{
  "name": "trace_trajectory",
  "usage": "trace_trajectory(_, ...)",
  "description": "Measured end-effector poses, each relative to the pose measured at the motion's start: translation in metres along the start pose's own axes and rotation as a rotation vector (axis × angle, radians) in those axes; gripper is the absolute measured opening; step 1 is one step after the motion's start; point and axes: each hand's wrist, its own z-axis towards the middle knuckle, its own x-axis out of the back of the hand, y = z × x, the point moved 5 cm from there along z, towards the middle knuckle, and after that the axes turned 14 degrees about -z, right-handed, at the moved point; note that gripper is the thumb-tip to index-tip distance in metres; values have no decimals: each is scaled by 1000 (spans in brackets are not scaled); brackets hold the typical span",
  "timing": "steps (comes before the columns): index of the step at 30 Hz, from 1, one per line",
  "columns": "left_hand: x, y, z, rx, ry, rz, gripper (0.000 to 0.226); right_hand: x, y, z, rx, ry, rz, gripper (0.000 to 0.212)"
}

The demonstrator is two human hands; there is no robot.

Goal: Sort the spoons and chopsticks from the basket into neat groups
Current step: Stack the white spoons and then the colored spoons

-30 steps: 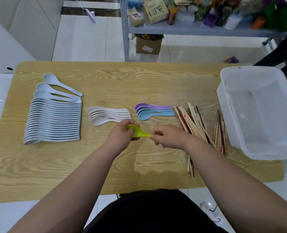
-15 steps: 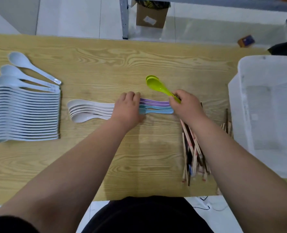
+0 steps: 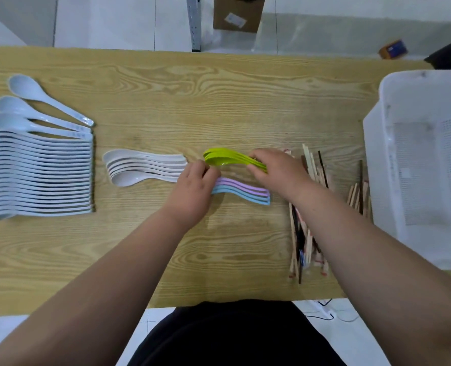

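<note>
By the look of the table [image 3: 166,88], you were well past the middle of the sort. The white basket [image 3: 377,133] at your right showed nothing inside in the part that was in view, so I judge the emptying was done. A long tidy row of pale blue spoons [image 3: 39,175] lay at the far left, with three of them fanned loosely at its far end, and a small nested set of cream spoons [image 3: 145,165] lay just beside it. Your right hand [image 3: 274,173] pinched the handles of a few stacked green spoons [image 3: 224,158], holding them just beyond the purple and blue spoons [image 3: 243,192], close to the tabletop but not clearly resting on it. Your left hand [image 3: 192,188] lay over the bowl ends of that purple and blue set with its fingers bent. Whether it gripped anything I cannot tell. What seemed left was to set the green group down square, straighten the three fanned spoons, and deal with the chopsticks [image 3: 298,247], which lay in a loose, uneven heap between your right arm and the basket. As for writing, the handles of the fanned spoons carried faint marks too small to read. The cardboard box [image 3: 239,14] on the floor bore a white label, also illegible.
</note>
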Motion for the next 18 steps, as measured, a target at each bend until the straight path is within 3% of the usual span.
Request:
trace_trajectory(5, -10, 12, -19, -130, -10, 131, 39, -35, -23, -17, 72, -54, -62, 41)
trace_trajectory(10, -19, 14, -37, -75, 70, 146, 28, -52, -26, -30, 75, 41, -74, 43)
trace_trajectory(16, -34, 10, -45, -83, 73, -3, 35, -60, -25, -46, 87, 216, -69, 37)
trace_trajectory(18, -35, 10, -46, -94, 81, -65, 37, -63, -25, -54, 53, 230, -70, 44)
